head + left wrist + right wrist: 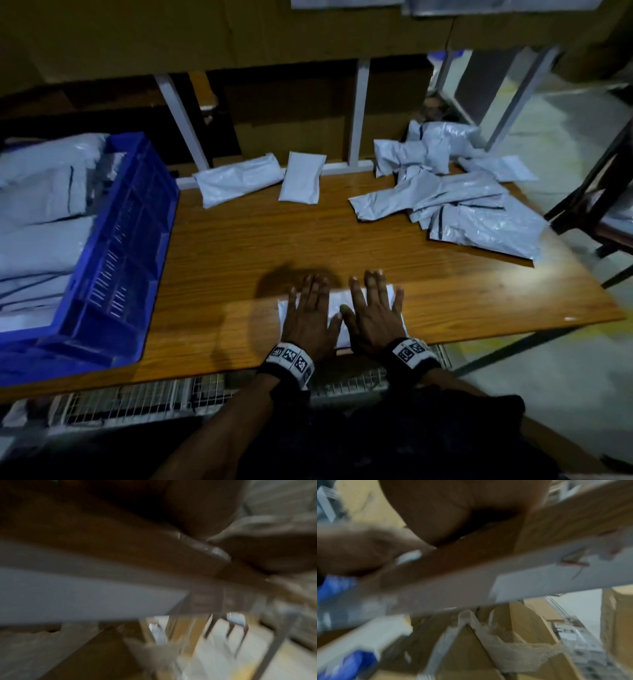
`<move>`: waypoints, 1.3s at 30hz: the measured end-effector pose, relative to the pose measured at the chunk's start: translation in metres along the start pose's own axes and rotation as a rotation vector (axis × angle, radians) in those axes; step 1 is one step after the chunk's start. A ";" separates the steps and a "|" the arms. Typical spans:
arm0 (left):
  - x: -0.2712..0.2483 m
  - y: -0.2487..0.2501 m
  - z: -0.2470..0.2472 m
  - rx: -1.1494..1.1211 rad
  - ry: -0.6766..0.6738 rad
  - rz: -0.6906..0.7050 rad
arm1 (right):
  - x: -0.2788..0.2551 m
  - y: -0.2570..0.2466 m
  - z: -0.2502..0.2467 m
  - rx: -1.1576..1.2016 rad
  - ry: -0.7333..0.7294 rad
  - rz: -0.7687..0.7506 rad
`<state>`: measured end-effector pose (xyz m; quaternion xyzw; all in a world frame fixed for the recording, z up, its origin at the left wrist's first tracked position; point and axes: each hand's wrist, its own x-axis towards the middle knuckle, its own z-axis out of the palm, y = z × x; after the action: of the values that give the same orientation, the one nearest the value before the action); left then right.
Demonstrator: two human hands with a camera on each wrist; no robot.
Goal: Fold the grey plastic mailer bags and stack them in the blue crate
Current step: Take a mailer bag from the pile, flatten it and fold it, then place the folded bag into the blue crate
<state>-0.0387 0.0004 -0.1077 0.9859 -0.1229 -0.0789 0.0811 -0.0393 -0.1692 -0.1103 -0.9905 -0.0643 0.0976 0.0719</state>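
A: Which step is this?

B: Pressing a fold flat, I'd judge. The left hand point(308, 317) and right hand point(371, 317) both lie palm-down, fingers straight and spread, on a folded grey mailer bag point(337, 305) at the near edge of the table point(342, 240).

A: And next?

B: Probably pinching that bag up and carrying it left to the blue crate point(113, 246), which already holds stacked bags.

A: Anything in the way?

B: Bare table lies between. Two folded bags point(263, 181) lie at the far edge, and a loose heap of unfolded mailers point(455, 195) waits far right, partly overhanging the table. The wrist views are too blurred to help.
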 end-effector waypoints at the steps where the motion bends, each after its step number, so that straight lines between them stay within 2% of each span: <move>1: -0.002 -0.005 -0.005 -0.055 0.055 -0.055 | -0.002 0.003 -0.004 0.034 0.022 0.036; 5: -0.017 -0.032 -0.025 -0.256 0.188 -0.357 | -0.021 0.020 -0.022 0.116 0.134 0.251; 8: -0.028 -0.049 -0.030 -0.462 0.150 -0.539 | -0.028 0.023 -0.032 0.170 0.056 0.366; 12: -0.038 -0.056 -0.031 -0.613 0.049 -0.570 | -0.017 0.037 -0.032 0.304 -0.014 0.454; 17: -0.045 -0.072 -0.024 -0.889 0.123 -0.670 | -0.017 0.038 -0.030 0.515 -0.009 0.397; 19: -0.050 -0.083 -0.023 -0.988 0.157 -0.651 | -0.023 0.033 -0.031 0.734 0.021 0.436; 22: -0.058 -0.100 -0.024 -1.090 0.215 -0.566 | -0.039 0.017 -0.043 1.190 0.035 0.548; 25: -0.075 -0.108 -0.051 -1.187 0.311 -0.530 | -0.051 -0.003 -0.058 1.392 0.030 0.495; 29: -0.102 -0.115 -0.100 -1.261 0.394 -0.441 | -0.051 -0.025 -0.083 1.496 -0.069 0.427; 31: -0.117 -0.118 -0.125 -1.293 0.413 -0.407 | -0.047 -0.039 -0.092 1.475 -0.113 0.343; 34: -0.142 -0.130 -0.156 -1.337 0.545 -0.424 | -0.039 -0.060 -0.103 1.514 -0.202 0.174; 39: -0.189 -0.158 -0.194 -1.370 0.728 -0.530 | -0.031 -0.104 -0.119 1.565 -0.467 -0.030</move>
<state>-0.1497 0.2271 0.0782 0.6779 0.2236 0.1720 0.6788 -0.0572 -0.0869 0.0267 -0.6068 -0.0042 0.3171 0.7288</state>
